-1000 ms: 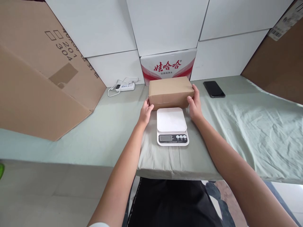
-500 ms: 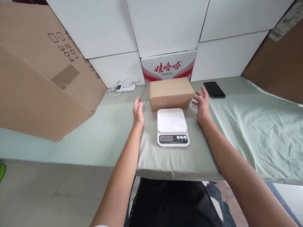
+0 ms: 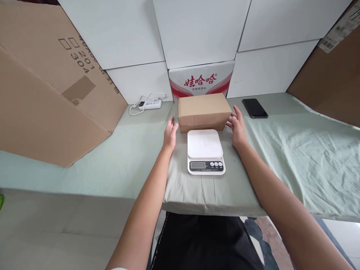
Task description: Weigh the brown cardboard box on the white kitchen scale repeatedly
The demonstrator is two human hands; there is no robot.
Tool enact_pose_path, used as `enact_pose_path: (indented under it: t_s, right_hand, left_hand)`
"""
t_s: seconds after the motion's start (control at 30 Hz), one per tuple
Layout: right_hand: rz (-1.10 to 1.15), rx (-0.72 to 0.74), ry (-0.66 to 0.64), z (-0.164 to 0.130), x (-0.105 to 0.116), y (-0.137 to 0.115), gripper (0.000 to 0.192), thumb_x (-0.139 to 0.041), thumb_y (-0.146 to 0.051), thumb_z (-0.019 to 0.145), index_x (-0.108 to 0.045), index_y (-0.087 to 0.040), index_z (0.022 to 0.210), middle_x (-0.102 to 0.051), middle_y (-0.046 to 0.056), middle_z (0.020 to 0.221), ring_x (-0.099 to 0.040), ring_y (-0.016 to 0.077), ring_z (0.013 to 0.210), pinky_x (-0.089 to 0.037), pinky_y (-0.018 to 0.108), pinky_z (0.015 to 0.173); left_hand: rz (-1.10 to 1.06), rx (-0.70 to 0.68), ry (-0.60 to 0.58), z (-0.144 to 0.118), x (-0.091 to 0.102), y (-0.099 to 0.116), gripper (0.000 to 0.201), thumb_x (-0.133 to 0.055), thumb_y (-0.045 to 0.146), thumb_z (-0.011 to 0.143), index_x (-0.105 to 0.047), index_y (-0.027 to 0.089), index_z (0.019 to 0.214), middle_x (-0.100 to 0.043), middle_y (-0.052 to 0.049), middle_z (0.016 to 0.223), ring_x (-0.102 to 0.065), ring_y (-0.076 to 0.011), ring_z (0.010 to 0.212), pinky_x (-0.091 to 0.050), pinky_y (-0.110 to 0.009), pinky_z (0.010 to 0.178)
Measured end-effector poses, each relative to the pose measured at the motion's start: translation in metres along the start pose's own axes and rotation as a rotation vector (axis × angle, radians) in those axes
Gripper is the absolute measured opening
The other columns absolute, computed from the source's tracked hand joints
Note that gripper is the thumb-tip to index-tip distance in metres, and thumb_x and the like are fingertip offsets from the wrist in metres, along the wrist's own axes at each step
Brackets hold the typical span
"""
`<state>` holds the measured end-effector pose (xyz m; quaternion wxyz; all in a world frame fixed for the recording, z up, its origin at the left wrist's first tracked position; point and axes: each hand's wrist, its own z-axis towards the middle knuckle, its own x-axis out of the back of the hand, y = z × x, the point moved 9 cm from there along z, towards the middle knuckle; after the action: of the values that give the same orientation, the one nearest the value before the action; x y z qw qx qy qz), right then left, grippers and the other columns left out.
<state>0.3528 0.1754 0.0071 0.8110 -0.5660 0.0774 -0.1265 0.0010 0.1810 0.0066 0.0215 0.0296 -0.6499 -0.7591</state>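
A brown cardboard box (image 3: 204,110) rests on the cloth-covered table, just behind a white kitchen scale (image 3: 205,144). The scale's platform carries nothing, and its display looks blank. My left hand (image 3: 170,133) is open at the box's left side, a small gap away from it. At the right side, my right hand (image 3: 237,127) is open with fingers apart, its fingertips at the box's edge; whether they touch it I cannot tell.
Behind the box stands a white and red printed carton (image 3: 201,80) against white panels. A black phone (image 3: 254,108) lies at the back right, a white power strip with a cable (image 3: 150,104) at the back left. Large cardboard sheets (image 3: 56,93) flank the left; another cardboard piece (image 3: 329,82) stands right.
My left hand has moved right, closer to the box. My right hand has come slightly left towards its other side. The box and scale have stayed in place.
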Motion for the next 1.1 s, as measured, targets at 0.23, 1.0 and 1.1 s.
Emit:
enact_pose_path:
  t_s: [0.23,1.0,1.1]
  right_hand:
    - [-0.009,-0.007,-0.037,-0.006,-0.006,0.000,0.087,-0.057,-0.081,0.094,-0.043,-0.044,0.172,-0.061,0.006,0.172,-0.065,0.0319,0.153,-0.064,0.057,0.119]
    - [-0.014,0.018,-0.106,-0.010,-0.013,-0.011,0.096,-0.061,-0.087,0.091,-0.039,-0.043,0.173,-0.060,0.007,0.175,-0.057,0.0367,0.162,-0.052,0.065,0.131]
    - [-0.012,0.031,-0.104,-0.010,-0.013,-0.012,0.093,-0.062,-0.087,0.091,-0.042,-0.044,0.171,-0.060,0.005,0.175,-0.057,0.0365,0.162,-0.052,0.064,0.132]
  left_hand:
    - [-0.014,-0.084,-0.139,-0.006,-0.020,0.015,0.089,-0.070,0.069,0.094,-0.052,0.024,0.169,-0.044,-0.011,0.189,-0.039,-0.0365,0.178,-0.033,-0.052,0.147]
    - [0.039,-0.067,-0.173,-0.010,-0.028,0.016,0.077,-0.063,0.064,0.100,-0.054,0.025,0.166,-0.058,-0.012,0.179,-0.053,-0.0339,0.168,-0.037,-0.049,0.143]
    - [0.038,-0.064,-0.171,-0.010,-0.028,0.015,0.077,-0.063,0.064,0.100,-0.054,0.025,0.166,-0.057,-0.011,0.179,-0.052,-0.0337,0.169,-0.037,-0.050,0.143]
